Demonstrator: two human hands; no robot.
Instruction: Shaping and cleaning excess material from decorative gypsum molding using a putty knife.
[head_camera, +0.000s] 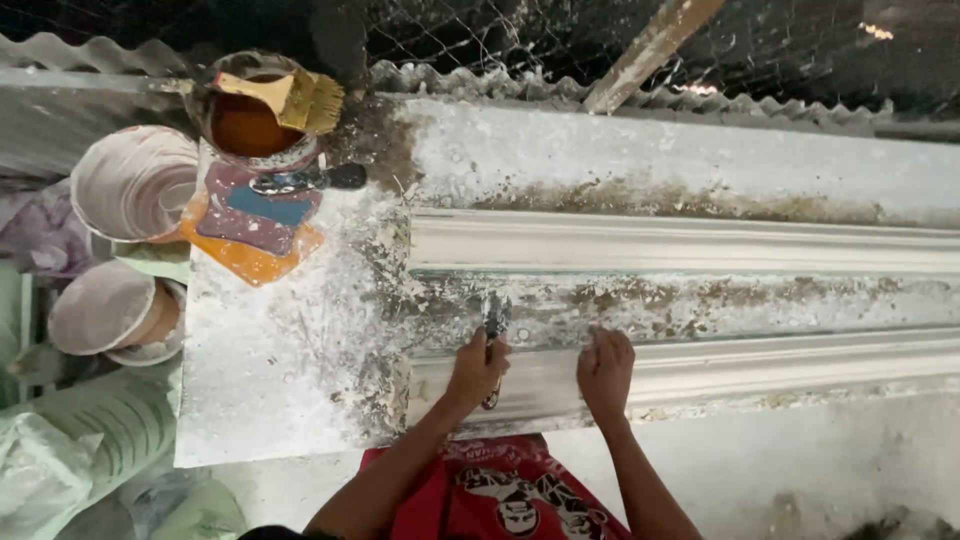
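Firmly, left hand (478, 368) grips scraper (495, 325).

A white, plaster-spattered work slab (290, 370) fills the lower left, its surface crusted and flaking. Behind it runs a grey corrugated sheet (80, 60), and above that a dark wire mesh (480, 40) closes off a black, unlit background. A pale, paint-streaked wooden batten (650, 50) leans diagonally against the mesh. The grey concrete floor (800, 470) at lower right is dusty. Light falls evenly from above.
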